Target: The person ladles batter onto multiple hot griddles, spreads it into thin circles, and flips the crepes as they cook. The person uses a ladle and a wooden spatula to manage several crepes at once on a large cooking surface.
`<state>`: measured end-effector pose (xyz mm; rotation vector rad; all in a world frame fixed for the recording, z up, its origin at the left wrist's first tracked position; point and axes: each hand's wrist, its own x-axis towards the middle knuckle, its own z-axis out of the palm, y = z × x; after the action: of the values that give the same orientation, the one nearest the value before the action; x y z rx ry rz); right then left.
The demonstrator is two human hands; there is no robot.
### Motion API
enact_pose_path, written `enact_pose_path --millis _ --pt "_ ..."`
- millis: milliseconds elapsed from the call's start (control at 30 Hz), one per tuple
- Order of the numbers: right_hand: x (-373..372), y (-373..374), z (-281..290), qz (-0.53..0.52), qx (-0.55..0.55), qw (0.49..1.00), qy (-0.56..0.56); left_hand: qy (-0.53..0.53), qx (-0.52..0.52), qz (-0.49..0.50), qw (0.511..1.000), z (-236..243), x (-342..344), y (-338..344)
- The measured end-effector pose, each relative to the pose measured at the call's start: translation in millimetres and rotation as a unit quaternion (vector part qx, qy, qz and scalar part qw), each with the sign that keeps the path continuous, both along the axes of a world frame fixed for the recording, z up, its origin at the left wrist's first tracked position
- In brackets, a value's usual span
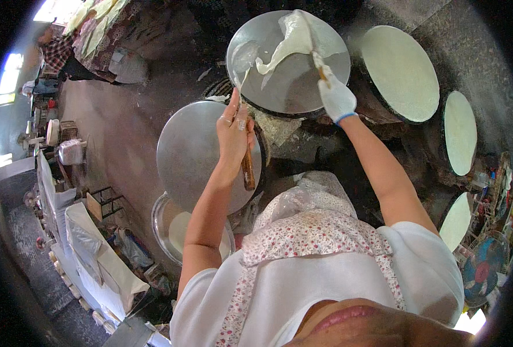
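The left hand has its fingers wrapped round a wooden-handled tool, whose batter-coated head, possibly a ladle's bowl, reaches over the left edge of a round metal plate. At that plate's right edge, the white-gloved right hand grips a batter-smeared stick, and white batter lies spread toward the plate's far edge.

Batter on the far plate, second plate nearer and left, fan right
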<state>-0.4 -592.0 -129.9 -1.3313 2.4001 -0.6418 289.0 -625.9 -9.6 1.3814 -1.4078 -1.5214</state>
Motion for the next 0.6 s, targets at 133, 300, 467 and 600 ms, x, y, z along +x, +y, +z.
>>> enact_pose_path --millis 133,300,467,600 --pt "-15 -10 8 0.046 -0.059 0.997 0.032 0.060 -0.066 -0.003 0.996 68 -7 -7" --pt "-30 1 -10 0.025 -0.036 0.999 0.020 0.073 -0.128 0.015 0.989 108 -11 -20" --pt "-11 -36 10 0.083 -0.011 0.996 0.028 0.094 0.001 0.025 0.995 68 -16 7" --pt "-56 -12 -12 0.067 -0.032 0.997 0.018 0.092 0.015 0.072 0.993 83 -19 34"
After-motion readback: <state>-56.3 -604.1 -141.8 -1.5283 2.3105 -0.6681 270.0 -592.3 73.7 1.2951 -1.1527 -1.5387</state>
